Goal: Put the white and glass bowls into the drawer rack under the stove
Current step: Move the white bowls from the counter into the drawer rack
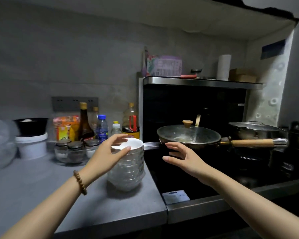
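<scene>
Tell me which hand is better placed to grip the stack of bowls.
Left. The left hand hovers at the top rim of the bowl stack, fingers spread across it. The right hand hangs open over the stove, apart from the stack.

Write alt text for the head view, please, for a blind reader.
A stack of bowls, white above glass, stands on a counter beside the stove. The left hand is at its top rim; the right hand hovers open near a lidded pan.
</scene>
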Demonstrator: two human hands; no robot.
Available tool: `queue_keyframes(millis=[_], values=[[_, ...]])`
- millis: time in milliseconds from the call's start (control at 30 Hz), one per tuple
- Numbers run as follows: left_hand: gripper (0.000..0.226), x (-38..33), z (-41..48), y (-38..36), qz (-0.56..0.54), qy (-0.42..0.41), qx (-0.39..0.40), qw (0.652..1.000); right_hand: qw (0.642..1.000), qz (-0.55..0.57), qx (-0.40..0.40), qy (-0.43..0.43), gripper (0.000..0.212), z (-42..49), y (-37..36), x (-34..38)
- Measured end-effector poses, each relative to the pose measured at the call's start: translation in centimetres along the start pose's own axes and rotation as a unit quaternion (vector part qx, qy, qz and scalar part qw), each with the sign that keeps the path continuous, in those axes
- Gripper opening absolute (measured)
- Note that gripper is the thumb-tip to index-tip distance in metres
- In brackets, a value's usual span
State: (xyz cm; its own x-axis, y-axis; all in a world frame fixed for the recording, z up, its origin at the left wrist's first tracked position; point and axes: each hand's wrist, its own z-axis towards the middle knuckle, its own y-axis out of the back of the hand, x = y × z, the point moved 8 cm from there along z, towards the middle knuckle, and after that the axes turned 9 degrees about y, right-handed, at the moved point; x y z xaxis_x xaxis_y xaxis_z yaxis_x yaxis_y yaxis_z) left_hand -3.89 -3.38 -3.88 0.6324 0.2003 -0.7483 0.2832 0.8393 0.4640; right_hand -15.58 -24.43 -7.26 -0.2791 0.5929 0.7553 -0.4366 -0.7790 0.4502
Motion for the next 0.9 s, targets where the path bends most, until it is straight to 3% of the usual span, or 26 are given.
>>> queue_keyframes(millis=[267, 533, 900], values=[[0.047, 5.5, 1.2, 3.0, 0.012, 0.08, -0.044, 0.996, 1.0, 0.019, 0.017, 0.006, 0.056, 4.4, -5.3, -0.3], [0.07, 8.4, 2.8, 1.2, 0.006, 0.149, -0.009, 0.989, 0.999, 0.051, -0.002, -0.01, 0.054, 7.2, -7.6, -1.1], [0.079, 9.7, 3.9, -0.3, -0.005, 0.154, 0.02, 0.988, 0.998, 0.046, -0.032, 0.003, 0.053, 7.8, -7.9, -1.7]])
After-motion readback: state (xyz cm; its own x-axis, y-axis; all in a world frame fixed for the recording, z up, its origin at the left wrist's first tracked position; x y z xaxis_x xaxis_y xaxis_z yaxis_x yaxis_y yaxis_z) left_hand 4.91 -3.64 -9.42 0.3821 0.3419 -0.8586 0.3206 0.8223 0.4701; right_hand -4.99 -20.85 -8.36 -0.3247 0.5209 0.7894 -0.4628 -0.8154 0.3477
